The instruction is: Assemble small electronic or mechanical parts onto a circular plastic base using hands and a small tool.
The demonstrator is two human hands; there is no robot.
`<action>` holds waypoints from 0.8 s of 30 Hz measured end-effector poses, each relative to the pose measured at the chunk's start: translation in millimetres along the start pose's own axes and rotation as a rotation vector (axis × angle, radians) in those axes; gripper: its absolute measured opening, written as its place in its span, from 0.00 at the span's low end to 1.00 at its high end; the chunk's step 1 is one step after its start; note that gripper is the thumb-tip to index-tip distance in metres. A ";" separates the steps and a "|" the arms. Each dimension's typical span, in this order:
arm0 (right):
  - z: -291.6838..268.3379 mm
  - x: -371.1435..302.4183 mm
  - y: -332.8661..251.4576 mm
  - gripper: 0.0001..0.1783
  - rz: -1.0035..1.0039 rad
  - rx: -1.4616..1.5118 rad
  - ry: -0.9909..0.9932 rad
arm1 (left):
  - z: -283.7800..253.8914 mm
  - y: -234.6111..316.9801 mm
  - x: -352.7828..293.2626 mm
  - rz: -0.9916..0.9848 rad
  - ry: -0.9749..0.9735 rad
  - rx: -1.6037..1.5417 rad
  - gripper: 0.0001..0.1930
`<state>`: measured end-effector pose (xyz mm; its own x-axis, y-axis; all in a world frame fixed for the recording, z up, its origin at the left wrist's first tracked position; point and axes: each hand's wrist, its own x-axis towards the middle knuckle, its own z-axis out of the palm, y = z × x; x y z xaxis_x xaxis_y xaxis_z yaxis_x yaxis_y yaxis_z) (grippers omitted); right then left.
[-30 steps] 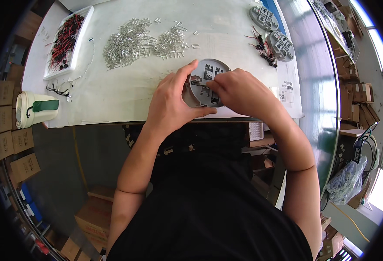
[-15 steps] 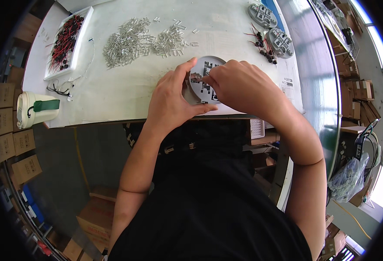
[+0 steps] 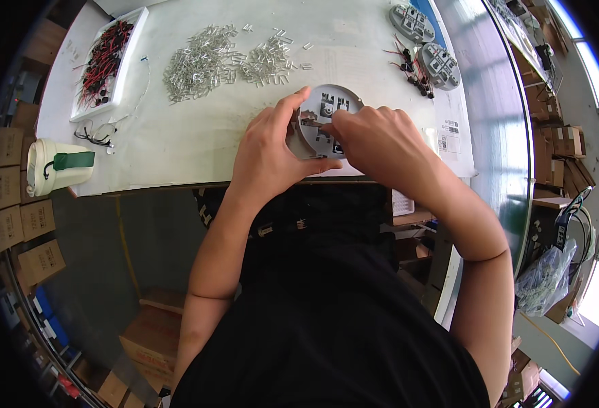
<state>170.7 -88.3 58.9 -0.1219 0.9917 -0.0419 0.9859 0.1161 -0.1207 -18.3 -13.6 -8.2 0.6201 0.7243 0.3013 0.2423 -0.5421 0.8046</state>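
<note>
A round grey plastic housing (image 3: pixel 337 90) with a raised rim and several black cut-outs rests near the table's front edge. My left hand (image 3: pixel 267 146) steadies it, the fingers and thumb curved around its left side. Over the housing's right part, my right hand (image 3: pixel 381 139) is closed, with thumb and forefinger pinched down against the inner face. Whatever those fingertips hold, if anything, is hidden. Beyond the hands lie two heaps of small U-shaped metal pieces (image 3: pixel 201 64), the smaller heap (image 3: pixel 267 60) nearer the housing.
Two similar grey housings (image 3: pixel 440 66) sit at the far right beside black parts with red wires (image 3: pixel 415 75). At the left, a white foam tray (image 3: pixel 131 51) holds many more wired parts. Eyeglasses (image 3: pixel 97 136) and a pale cup with a green band (image 3: pixel 58 166) are near the left edge.
My right hand has shifted slightly right and toward me, showing more of the housing's upper face. The housing looks slightly turned. My left hand has kept its hold.
</note>
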 end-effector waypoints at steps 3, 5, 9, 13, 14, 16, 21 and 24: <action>12.8 -0.5 18.0 0.13 0.017 0.132 0.025 | -0.3 0.7 2.9 -0.025 -0.021 -0.003 0.56; 15.1 -5.6 20.9 0.16 0.054 0.334 0.114 | -3.1 0.6 1.4 -0.047 -0.057 0.018 0.58; 19.4 -12.4 18.9 0.17 0.042 0.350 0.183 | -9.1 -5.8 0.1 -0.065 -0.077 -0.114 0.58; 21.8 -13.3 15.4 0.17 -0.010 0.241 0.192 | -10.6 -5.2 -0.4 -0.024 -0.104 -0.098 0.57; 20.9 -12.7 14.7 0.16 -0.035 0.207 0.190 | -10.8 -4.8 -0.5 -0.033 -0.107 -0.099 0.57; 19.3 -11.8 12.9 0.16 -0.027 0.211 0.172 | -10.6 -5.4 -0.8 -0.025 -0.088 -0.078 0.57; 13.1 -11.6 5.0 0.15 0.035 0.184 0.115 | -8.7 -5.3 -1.3 -0.008 -0.060 -0.063 0.56; 5.4 -11.7 -5.3 0.15 0.078 0.160 0.063 | -10.0 -5.8 -2.9 -0.007 -0.054 -0.046 0.56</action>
<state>166.3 -100.8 54.7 -0.0333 0.9994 0.0041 0.9606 0.0331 -0.2758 -29.0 -8.3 -8.7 0.6579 0.7036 0.2686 0.2129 -0.5159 0.8298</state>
